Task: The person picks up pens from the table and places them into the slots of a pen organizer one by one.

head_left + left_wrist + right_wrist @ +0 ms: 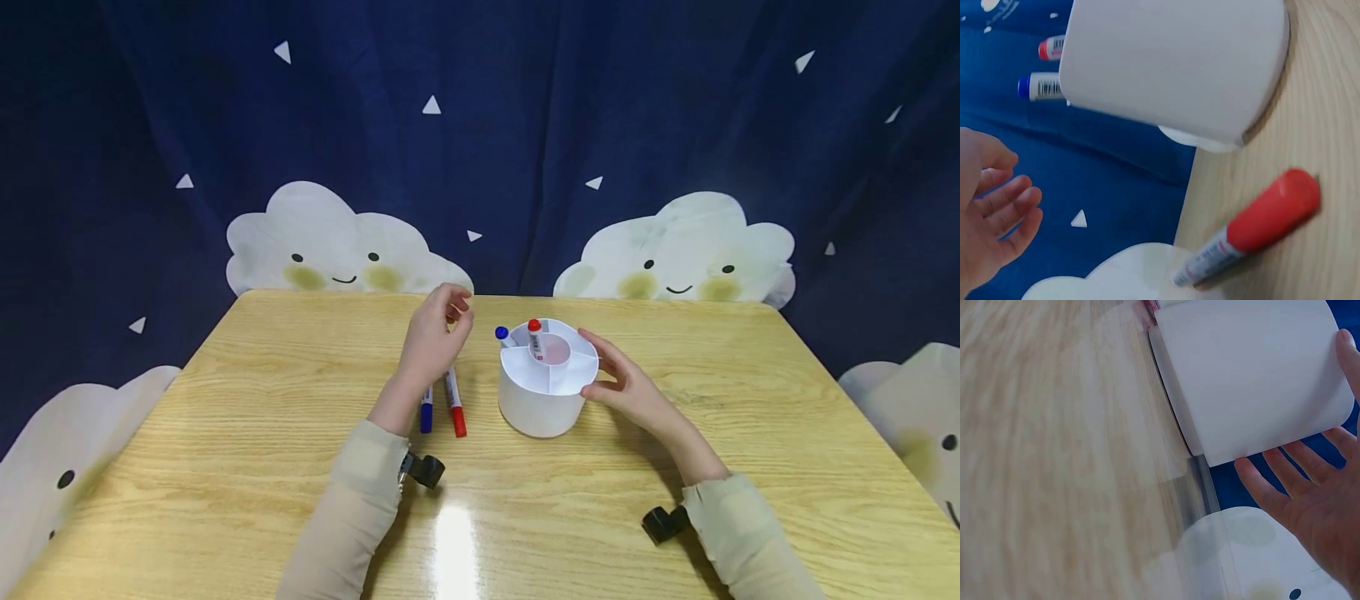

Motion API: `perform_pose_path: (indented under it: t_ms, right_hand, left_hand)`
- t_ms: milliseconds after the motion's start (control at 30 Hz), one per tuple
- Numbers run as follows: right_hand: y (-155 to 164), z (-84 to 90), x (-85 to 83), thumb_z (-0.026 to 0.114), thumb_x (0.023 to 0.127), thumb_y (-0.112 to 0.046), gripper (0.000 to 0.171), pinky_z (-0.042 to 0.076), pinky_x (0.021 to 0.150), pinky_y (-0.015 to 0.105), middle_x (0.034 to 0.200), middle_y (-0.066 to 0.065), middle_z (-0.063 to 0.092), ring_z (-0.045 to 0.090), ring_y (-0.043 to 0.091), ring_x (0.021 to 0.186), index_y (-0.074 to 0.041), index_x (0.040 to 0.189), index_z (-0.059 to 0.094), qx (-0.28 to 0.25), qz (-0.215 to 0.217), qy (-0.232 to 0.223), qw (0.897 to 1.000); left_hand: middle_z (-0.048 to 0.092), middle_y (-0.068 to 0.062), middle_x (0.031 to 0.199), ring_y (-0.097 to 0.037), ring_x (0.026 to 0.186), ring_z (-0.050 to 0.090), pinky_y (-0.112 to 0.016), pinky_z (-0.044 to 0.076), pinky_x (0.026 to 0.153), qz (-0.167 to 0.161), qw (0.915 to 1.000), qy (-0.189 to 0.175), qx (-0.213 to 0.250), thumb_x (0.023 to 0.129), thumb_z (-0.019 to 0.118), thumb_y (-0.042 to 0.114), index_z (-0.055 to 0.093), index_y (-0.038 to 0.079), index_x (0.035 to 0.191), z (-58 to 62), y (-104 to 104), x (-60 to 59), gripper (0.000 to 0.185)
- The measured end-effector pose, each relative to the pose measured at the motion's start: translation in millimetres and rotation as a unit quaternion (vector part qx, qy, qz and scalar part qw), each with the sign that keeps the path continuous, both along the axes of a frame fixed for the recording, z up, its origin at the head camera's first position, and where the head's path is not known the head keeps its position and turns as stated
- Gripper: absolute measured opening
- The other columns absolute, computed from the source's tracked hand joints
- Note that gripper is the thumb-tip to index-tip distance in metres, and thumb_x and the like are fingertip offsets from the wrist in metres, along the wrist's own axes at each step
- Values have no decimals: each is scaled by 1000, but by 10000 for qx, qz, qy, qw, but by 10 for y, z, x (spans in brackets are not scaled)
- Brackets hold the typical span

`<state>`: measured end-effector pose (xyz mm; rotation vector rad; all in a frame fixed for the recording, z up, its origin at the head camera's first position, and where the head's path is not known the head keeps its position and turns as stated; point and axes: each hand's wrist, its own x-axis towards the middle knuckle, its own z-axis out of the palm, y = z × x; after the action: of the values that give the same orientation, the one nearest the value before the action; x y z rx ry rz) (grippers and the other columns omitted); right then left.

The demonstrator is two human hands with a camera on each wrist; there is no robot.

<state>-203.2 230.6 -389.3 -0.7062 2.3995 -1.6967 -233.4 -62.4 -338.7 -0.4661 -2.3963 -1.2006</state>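
A round white desk organizer (536,408) with several compartments stands on the table. My right hand (626,387) holds its right side, thumb on the near side and fingers spread round the far side; the right wrist view shows the fingertips at the white wall (1260,381). A red-capped marker (536,342) stands in the round middle cup, and a blue-capped marker (504,336) leans in the back left compartment. Left of the organizer hovers my left hand (435,333), fingers loosely bent with nothing in them. Below it lie another red-capped marker (455,404) and another blue-capped marker (426,412), partly hidden by the wrist.
The wooden table (262,467) ends at the back against a dark blue curtain (510,125) with white clouds and triangles. A black wrist camera (427,471) sits on the left wrist, and another wrist camera (663,525) on the right.
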Motion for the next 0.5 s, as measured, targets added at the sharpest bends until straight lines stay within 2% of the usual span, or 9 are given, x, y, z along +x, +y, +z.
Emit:
perform_pose_path:
  t_ms: [133,333,500]
  right_hand:
    - [0,-2,-3,63,84,-11,73,45,89,25,147,9,25,39,16,124,-19,145,23,9,16,-5,10000]
    - [-5,0,-10,62,84,-10,73,45,90,25,148,9,24,36,24,126,-19,145,22,-6,43,-10,10000]
    - [-8,7,-10,62,84,-9,73,45,89,24,148,9,24,36,24,126,-18,145,22,-23,44,-35,10000]
  left_hand:
    - [59,-7,92,-17,78,56,-29,47,69,157,9998,-135,49,84,54,7,55,6,106,-83,-89,-46,22]
    - [58,-9,94,-20,79,57,-31,47,70,332,9987,-366,-81,83,54,8,55,5,107,-164,-152,-69,24]
    - [57,-11,98,-23,82,57,-32,47,71,533,9962,-638,-270,82,55,6,55,6,109,-231,-183,-102,28]
